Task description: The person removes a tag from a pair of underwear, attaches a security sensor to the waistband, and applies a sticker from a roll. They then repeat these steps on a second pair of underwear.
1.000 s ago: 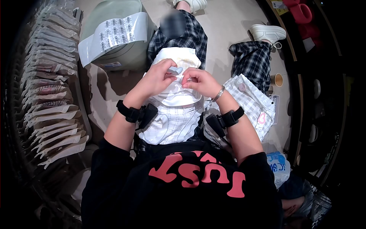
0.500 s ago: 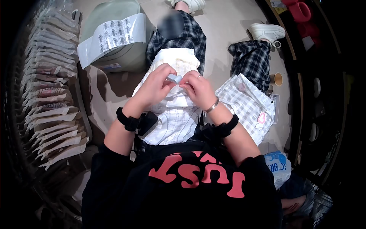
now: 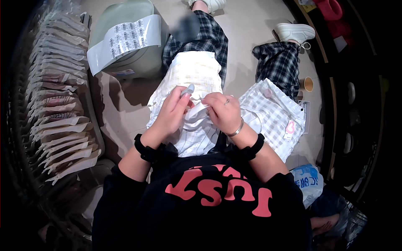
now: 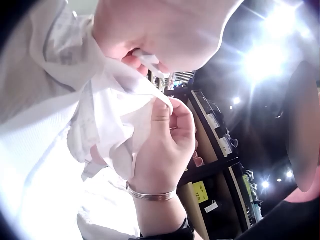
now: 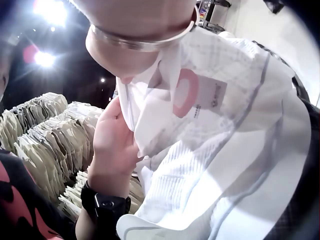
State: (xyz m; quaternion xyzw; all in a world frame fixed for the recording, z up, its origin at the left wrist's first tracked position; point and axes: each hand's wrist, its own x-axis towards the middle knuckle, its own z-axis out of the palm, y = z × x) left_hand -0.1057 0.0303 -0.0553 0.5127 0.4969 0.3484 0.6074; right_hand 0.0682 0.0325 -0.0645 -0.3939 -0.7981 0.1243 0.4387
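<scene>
White garments with a faint check [image 3: 196,69] lie across the person's lap. The left hand [image 3: 171,113] has curled fingers round a small pale blue-grey object [image 3: 190,88] and also touches the raised white cloth. Beside it, the right hand [image 3: 225,109] pinches a fold of this cloth between thumb and fingers; in the left wrist view the right hand [image 4: 164,145] grips its edge. The right wrist view shows the left hand [image 5: 111,145] against the cloth, and a tag with a pink ring [image 5: 187,94] on the garment.
A grey-checked garment [image 3: 268,115] lies at the right, near a paper cup [image 3: 307,84] and a plastic bag [image 3: 309,182]. A grey-green bin [image 3: 144,65] bears a barcode label sheet [image 3: 127,38]. Hanging packed garments [image 3: 63,102] line the left; dark shelving [image 3: 331,125] stands at the right.
Both hands have moved down towards the body. A white cloth fold is now raised between them, and the right hand has taken hold of it. The pale object has stayed in the left hand.
</scene>
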